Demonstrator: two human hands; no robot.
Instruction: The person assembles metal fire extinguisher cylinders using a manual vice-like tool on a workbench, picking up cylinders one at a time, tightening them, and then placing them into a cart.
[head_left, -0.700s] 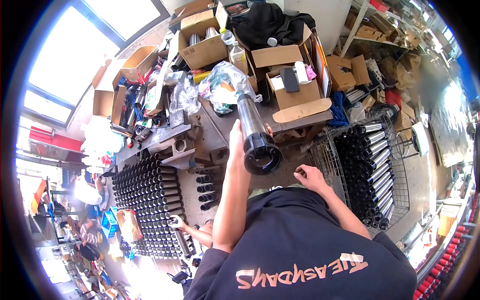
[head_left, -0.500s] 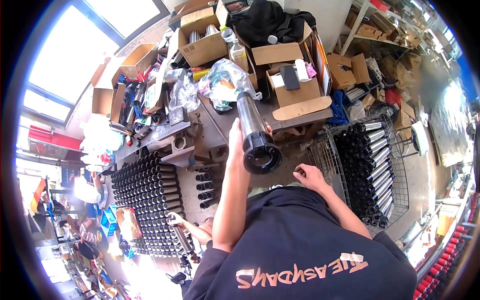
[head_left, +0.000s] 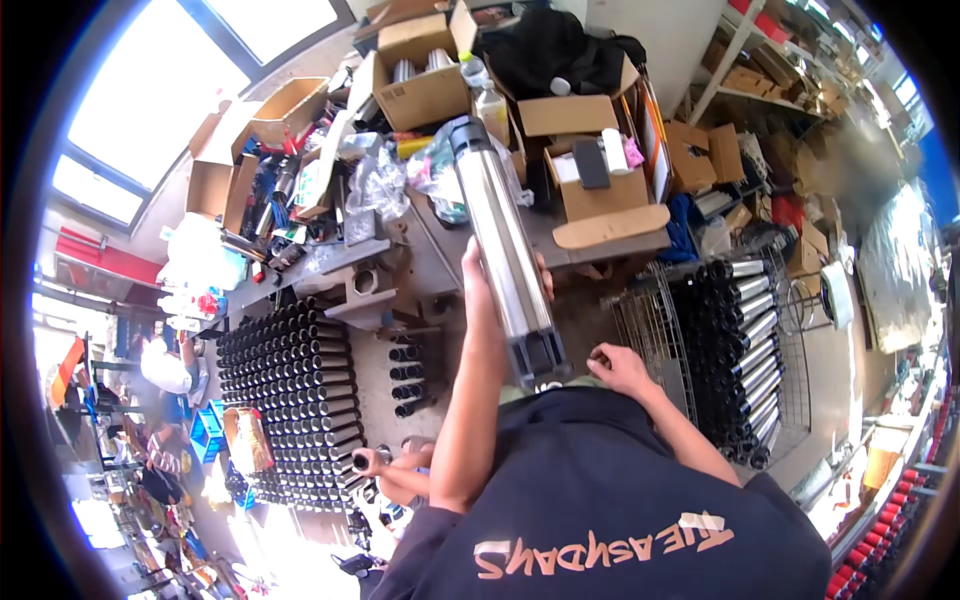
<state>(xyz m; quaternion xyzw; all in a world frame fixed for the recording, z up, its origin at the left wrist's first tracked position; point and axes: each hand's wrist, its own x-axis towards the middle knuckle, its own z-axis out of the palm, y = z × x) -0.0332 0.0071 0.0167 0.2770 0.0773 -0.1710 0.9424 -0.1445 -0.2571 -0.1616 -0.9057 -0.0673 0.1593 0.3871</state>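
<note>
A shiny metal cylinder with black ends is in my left hand, whose fingers wrap around its lower half. It slants in front of me, one black end toward the workbench and the forked-looking black end close to my body. My right hand hovers by my waist, right of the cylinder and apart from it. Its fingers curl loosely, and I see nothing in them. At the lower left a co-worker's hand is at the end of a dark tube beside the stacked tubes.
A cluttered workbench holds a cardboard box, plastic bags and bottles. Stacked black tubes stand at left. A wire cart at right carries metal cylinders. A blue crate sits farther left.
My left hand has tilted the cylinder so that more of its metal side shows and its lower end faces me less. The co-worker's hand has moved down slightly. My right hand stays near my waist.
</note>
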